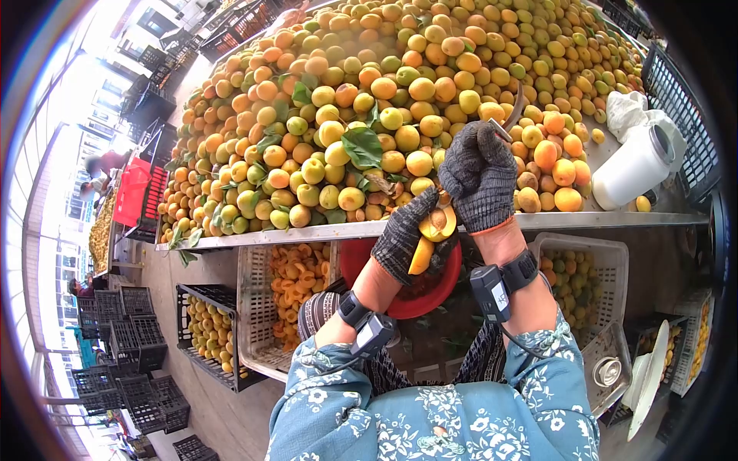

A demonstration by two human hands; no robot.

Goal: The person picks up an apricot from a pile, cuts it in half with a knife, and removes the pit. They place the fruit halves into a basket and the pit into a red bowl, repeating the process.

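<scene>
In the head view, my left hand [401, 240], in a dark knit glove, grips a cut apricot [438, 223]. Its halves are spread, with yellow flesh showing, and a brown pit seems to sit in the upper one. My right hand [480, 178], gloved alike, is closed in a fist just above and right of the fruit. A curved knife [516, 112] sticks out of the top of that fist, its blade pointing away from me. Below the cut fruit is a red basin [397, 307], partly hidden by my left hand. Beyond both hands a large heap of apricots [330, 132] covers the metal-edged table [307, 233].
A pale crate of apricot halves [254, 307] stands left of the basin, and a black crate [201, 295] of whole fruit beyond it. Another pale crate [613, 269] is at right. A white jug [626, 170] lies on the table. Stacked black crates [137, 342] stand far left.
</scene>
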